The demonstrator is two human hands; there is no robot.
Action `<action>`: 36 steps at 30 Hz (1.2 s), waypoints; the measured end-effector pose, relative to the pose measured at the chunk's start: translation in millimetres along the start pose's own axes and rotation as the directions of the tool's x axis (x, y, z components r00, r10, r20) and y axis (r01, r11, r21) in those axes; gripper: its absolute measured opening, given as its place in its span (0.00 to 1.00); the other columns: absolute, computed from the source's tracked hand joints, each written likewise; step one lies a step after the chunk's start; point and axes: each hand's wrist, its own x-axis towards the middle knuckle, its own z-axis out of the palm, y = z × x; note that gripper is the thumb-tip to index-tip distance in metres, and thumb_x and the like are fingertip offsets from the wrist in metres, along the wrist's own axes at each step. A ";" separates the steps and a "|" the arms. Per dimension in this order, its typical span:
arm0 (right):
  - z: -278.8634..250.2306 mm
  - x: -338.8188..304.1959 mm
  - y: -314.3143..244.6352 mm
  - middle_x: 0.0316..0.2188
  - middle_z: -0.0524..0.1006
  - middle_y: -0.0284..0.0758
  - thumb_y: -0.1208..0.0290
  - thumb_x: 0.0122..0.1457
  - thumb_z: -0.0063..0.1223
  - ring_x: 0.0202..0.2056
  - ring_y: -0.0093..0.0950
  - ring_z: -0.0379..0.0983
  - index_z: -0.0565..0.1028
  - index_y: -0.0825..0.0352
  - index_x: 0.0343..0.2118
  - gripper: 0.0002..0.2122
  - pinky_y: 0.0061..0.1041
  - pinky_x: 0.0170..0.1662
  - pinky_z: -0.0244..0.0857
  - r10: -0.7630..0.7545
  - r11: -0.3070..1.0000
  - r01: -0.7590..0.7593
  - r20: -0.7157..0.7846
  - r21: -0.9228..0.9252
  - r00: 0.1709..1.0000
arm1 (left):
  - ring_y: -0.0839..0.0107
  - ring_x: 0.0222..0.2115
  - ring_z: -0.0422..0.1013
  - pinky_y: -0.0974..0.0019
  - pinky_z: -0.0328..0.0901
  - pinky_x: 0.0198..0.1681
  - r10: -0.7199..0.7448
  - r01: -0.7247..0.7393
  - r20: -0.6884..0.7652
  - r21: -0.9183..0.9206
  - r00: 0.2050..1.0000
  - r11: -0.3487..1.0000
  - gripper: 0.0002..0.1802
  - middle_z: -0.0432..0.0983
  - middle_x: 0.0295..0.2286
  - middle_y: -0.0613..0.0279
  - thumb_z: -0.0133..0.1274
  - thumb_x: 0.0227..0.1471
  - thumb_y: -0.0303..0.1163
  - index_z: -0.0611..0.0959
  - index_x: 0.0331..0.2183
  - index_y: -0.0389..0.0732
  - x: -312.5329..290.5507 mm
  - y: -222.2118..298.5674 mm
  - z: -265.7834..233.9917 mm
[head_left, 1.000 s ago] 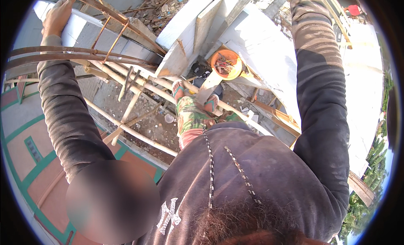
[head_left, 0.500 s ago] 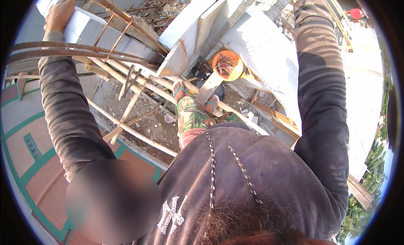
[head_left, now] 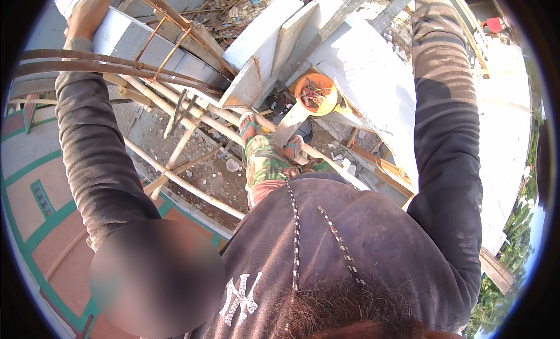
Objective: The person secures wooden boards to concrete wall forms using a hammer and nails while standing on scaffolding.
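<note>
At the upper left my left hand is bent over the top of a pale block wall, its fingers curled on the edge and partly hidden. Close beside it, rusty rebar with cross ties slants down to the right. Two long curved bars pass over my left wrist. My right sleeve reaches up along a bright white surface; the hand itself lies beyond the upper edge. Below, my sandalled feet stand on bamboo poles.
An orange bucket with tools or scraps inside sits by the wall's inner corner. Upright pale slabs and boards stand above it. Crossed bamboo scaffolding spans a drop to rubble-strewn ground. A green-trimmed wall lies left.
The whole view has shifted slightly. My left hand stays on the block wall and my right arm remains stretched upward; nothing is visibly taken or let go.
</note>
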 end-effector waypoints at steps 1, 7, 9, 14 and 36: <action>0.2 -2.0 -3.9 0.19 0.76 0.31 0.57 0.58 0.69 0.18 0.21 0.71 0.76 0.70 0.34 0.19 0.25 0.21 0.64 0.018 1.000 -0.018 0.009 0.019 1.000 | 0.43 0.48 0.76 0.46 0.66 0.57 0.010 -0.010 -0.002 -0.018 1.000 1.000 0.34 0.81 0.45 0.37 0.53 0.55 0.58 0.89 0.42 0.35 -0.6 0.2 -0.5; 4.4 -1.0 -11.0 0.19 0.75 0.30 0.58 0.59 0.69 0.17 0.20 0.70 0.76 0.69 0.34 0.18 0.24 0.20 0.64 0.039 0.998 -0.039 0.004 0.049 0.999 | 0.42 0.48 0.76 0.47 0.67 0.56 0.027 -0.027 0.013 0.010 1.000 1.000 0.34 0.80 0.45 0.35 0.52 0.56 0.55 0.87 0.43 0.29 -0.7 -1.1 -1.0; 4.2 -0.7 -8.5 0.20 0.75 0.29 0.58 0.59 0.69 0.17 0.19 0.70 0.76 0.69 0.35 0.17 0.23 0.20 0.63 0.016 0.998 -0.016 0.002 0.056 1.000 | 0.42 0.48 0.76 0.47 0.67 0.56 0.017 -0.017 0.004 0.002 1.000 1.000 0.34 0.80 0.45 0.35 0.52 0.56 0.55 0.87 0.43 0.29 0.0 -2.1 -0.7; 3.4 -1.5 -3.1 0.20 0.75 0.29 0.59 0.60 0.68 0.17 0.19 0.69 0.77 0.69 0.36 0.16 0.23 0.20 0.63 0.022 0.998 -0.022 0.005 0.051 1.000 | 0.42 0.48 0.76 0.47 0.67 0.56 0.046 -0.045 0.027 -0.041 0.999 0.998 0.34 0.80 0.45 0.36 0.52 0.56 0.54 0.87 0.42 0.29 2.7 -5.8 0.8; -1.8 1.0 4.0 0.19 0.74 0.27 0.65 0.61 0.66 0.16 0.18 0.68 0.77 0.70 0.35 0.13 0.22 0.19 0.60 0.030 0.995 -0.038 0.081 0.091 0.996 | 0.42 0.48 0.75 0.46 0.65 0.56 -0.010 0.013 -0.042 0.073 0.999 0.997 0.36 0.80 0.43 0.34 0.55 0.54 0.59 0.87 0.41 0.30 -1.2 4.5 -1.0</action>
